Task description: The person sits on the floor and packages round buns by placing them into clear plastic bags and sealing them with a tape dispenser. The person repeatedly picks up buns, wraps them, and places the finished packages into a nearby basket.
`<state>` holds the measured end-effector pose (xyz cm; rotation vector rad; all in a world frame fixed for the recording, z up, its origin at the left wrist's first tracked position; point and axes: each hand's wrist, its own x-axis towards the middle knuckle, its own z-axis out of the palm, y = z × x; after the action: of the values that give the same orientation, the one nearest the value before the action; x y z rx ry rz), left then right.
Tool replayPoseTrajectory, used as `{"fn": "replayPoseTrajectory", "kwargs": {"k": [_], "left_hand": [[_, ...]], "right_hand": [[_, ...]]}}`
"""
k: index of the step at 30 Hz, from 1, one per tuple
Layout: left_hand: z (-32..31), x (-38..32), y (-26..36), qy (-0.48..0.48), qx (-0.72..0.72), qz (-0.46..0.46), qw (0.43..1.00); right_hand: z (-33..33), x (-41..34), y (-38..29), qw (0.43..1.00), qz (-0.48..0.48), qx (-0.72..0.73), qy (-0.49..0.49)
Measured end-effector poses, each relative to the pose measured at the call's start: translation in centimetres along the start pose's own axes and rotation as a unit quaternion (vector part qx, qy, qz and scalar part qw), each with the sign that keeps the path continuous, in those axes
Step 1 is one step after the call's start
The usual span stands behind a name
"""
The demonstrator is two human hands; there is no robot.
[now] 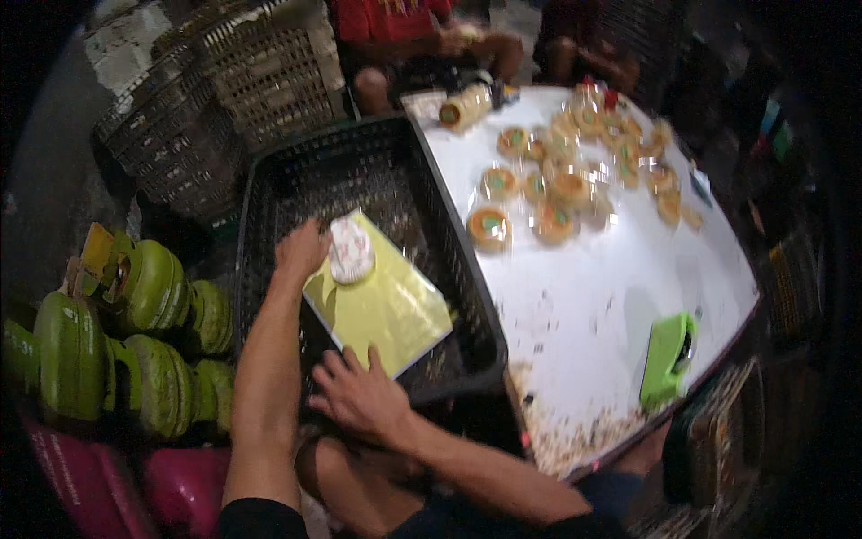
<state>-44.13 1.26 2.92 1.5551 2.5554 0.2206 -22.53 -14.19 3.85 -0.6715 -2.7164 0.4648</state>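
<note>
A flat yellow sheet or packet (380,313) with a pale border lies askew in a black plastic crate (465,283). On its far left part rests a white, pleated stack with pinkish print (351,250), which looks like paper baking cups. My left hand (303,252) is bent at the sheet's left corner, right beside that stack; its fingertips are hidden, so I cannot tell whether it grips anything. With fingers spread, my right hand (363,397) is at the sheet's near edge, its fingertips touching or just over it.
On the right, a white table (579,290) bears several wrapped round pastries (489,228), a clear-wrapped roll (465,108) and a green tape dispenser (663,360). Green gas cylinders (158,283) and pink ones (188,485) stand left. Stacked crates (269,74) and a seated person in red (390,27) are beyond.
</note>
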Motion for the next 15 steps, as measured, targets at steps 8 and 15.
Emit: {"fn": "replayPoseTrajectory", "kwargs": {"k": [8, 15], "left_hand": [[9.9, 5.0, 0.2, -0.138, -0.025, -0.157, 0.978], [9.6, -5.9, 0.6, -0.122, 0.056, 0.105, 0.985]], "right_hand": [[4.4, -0.3, 1.7, 0.988, 0.044, 0.093, -0.111], [1.6, -1.7, 1.5, 0.988, -0.095, 0.115, -0.030]]}}
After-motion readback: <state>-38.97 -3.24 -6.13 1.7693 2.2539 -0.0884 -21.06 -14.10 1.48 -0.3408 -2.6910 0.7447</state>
